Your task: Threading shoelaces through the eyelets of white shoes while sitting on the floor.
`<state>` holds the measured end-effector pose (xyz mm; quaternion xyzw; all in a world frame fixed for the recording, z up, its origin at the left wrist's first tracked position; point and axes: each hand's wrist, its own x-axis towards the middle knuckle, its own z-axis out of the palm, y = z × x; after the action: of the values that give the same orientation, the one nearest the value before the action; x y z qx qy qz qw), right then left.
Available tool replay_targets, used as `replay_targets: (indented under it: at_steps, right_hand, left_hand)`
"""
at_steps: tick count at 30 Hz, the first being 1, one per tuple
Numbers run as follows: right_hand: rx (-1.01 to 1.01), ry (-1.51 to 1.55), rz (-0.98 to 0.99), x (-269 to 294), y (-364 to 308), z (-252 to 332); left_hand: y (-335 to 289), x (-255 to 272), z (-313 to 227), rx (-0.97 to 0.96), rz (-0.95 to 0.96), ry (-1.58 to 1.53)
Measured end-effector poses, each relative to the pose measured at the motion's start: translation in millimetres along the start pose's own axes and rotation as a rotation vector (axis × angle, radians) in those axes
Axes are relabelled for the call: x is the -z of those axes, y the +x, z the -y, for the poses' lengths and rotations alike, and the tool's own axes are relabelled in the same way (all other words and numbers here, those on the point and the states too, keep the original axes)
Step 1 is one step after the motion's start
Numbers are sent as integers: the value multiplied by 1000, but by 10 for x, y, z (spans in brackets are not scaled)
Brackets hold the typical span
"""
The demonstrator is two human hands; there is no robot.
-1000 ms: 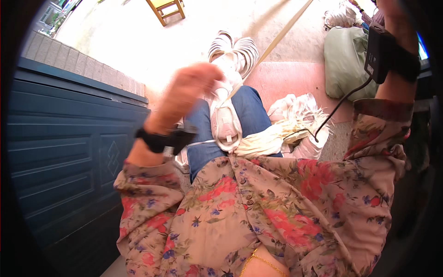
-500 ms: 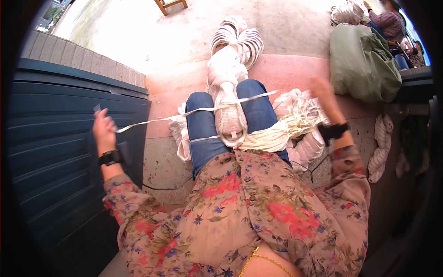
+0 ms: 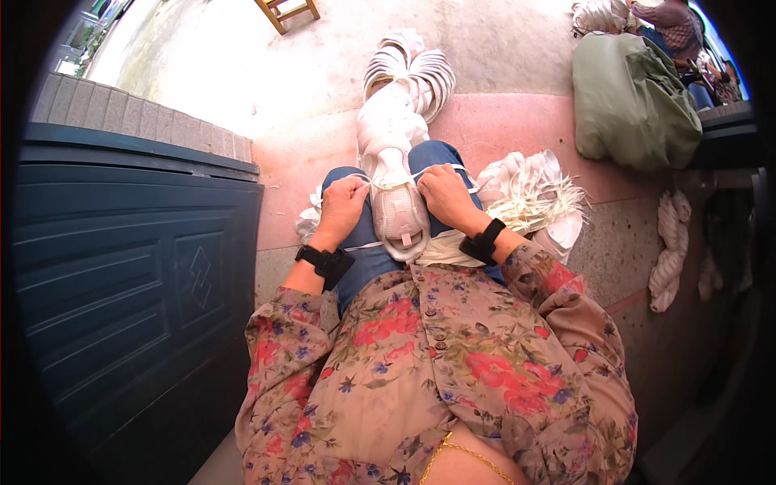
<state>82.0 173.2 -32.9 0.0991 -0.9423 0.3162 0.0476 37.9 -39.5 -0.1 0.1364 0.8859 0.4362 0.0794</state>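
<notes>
A pale pinkish-white shoe upper (image 3: 402,212) lies lengthwise between my knees, its mesh part towards me. A flat white shoelace (image 3: 393,185) crosses it. On the left side of the upper, my left hand (image 3: 343,207) pinches the lace with its fingertips. My right hand (image 3: 449,196) is closed on the lace at the right side, and its fingers are partly hidden behind the back of the hand. By my right leg, a bundle of cream laces (image 3: 543,206) spreads over more white pieces.
A row of nested uppers (image 3: 428,81) stretches away beyond my knees. Far right stands a big green sack (image 3: 634,109), with another person (image 3: 675,28) behind it. A dark blue panelled door (image 3: 121,283) flanks my left. A wooden stool (image 3: 287,12) is at the top.
Both hands have come inward from wide apart to the sides of the upper. The shoelace, stretched across my knees before, is now drawn in close around it.
</notes>
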Motion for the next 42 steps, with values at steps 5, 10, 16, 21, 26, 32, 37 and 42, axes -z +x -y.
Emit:
replay_targets:
  at_steps: [5,10,16,21,26,32,37,42]
  right_hand:
    - [-20,-85,57,-8,77,61]
    - [109,-309,191,102,207,150]
    - [-75,-161,359,85,216,19]
    - [-54,-201,325,99,191,118]
    - [99,-335,247,22,186,120]
    - [393,-504,205,-38,216,172]
    - [232,-378,143,-31,143,114]
    - [157,-355,48,-46,127,166]
  left_hand:
    - [-163,2,27,309,77,-242]
    - [-283,-37,52,233,73,-95]
    - [-230,-117,28,165,14,122]
    - [-149,-113,22,91,29,282]
    - [-81,-89,-47,12,47,381]
    - [-48,-159,-29,-96,36,506]
    - [-32,-236,-70,-120,10,506]
    - [-82,-273,-88,-102,20,574]
